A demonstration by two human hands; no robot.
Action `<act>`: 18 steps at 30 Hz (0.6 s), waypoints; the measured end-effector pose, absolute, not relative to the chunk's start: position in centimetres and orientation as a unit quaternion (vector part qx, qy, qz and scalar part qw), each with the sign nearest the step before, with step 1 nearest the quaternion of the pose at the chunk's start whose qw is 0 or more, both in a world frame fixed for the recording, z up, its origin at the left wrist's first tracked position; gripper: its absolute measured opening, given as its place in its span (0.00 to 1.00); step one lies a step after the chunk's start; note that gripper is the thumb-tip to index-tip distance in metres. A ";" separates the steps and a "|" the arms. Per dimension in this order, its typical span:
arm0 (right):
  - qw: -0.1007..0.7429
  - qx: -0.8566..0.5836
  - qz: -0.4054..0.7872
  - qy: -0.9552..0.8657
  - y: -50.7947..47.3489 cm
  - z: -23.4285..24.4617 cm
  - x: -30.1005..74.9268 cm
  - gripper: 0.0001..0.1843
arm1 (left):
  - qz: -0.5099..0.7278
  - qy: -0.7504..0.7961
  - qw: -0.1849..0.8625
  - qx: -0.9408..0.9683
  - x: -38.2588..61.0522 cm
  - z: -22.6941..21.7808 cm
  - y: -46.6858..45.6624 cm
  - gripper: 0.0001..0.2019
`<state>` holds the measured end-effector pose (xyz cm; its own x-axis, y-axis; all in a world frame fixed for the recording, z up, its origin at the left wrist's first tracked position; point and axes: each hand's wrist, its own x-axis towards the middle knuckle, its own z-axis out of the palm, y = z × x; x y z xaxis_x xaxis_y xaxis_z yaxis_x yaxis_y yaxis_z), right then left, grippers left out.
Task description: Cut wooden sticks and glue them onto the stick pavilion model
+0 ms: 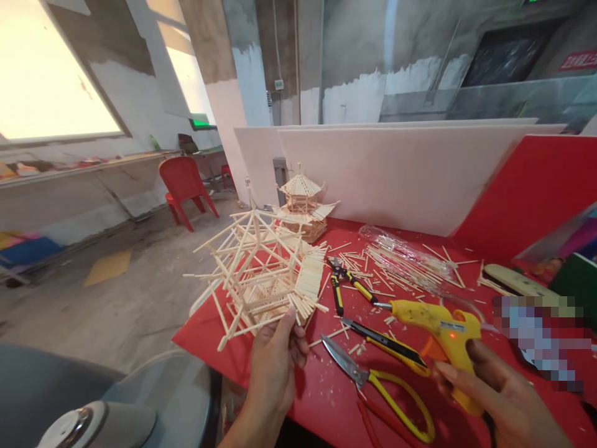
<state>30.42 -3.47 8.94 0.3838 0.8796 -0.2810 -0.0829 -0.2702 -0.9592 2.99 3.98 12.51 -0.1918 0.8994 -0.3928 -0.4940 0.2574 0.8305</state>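
In front of me stands a pagoda model (254, 267) built of thin wooden sticks, with an open frame on the left and a roof panel of close-laid sticks (310, 274) on the right. My left hand (277, 348) is closed at its near lower corner, thumb and fingers pinching a wooden stick (293, 302) by the roof edge; whether that stick is fixed to the model is unclear. Held in my right hand (494, 379) is a yellow hot glue gun (438, 320), its nozzle pointing left toward the model and its orange light lit.
Scissors (347, 361), a utility knife (387, 343) and pliers (342, 283) lie on the red table (321, 398). Behind them are loose sticks and a plastic bag of sticks (405, 258). A roofed pagoda (301, 205) stands at the back, before white boards (373, 180).
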 end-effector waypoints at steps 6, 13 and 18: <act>0.526 -0.648 0.473 -0.281 -3.9 9.2 29.5 0.33 | 0.570 0.521 0.602 0.203 3.0 12.9 4.1 0.20; 0.526 -0.628 0.510 -0.263 -3.9 9.3 29.2 0.36 | 0.571 0.521 0.596 0.217 2.8 12.5 4.2 0.17; 0.513 -0.635 0.494 -0.299 -3.8 9.0 29.4 0.34 | 0.566 0.523 0.593 0.234 2.9 12.6 4.2 0.18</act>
<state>29.42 -3.80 8.96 0.3327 0.8865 -0.3215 -0.1276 -0.2955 -0.9468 2.94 4.17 12.61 -0.1879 0.9162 -0.3539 -0.4259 0.2487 0.8699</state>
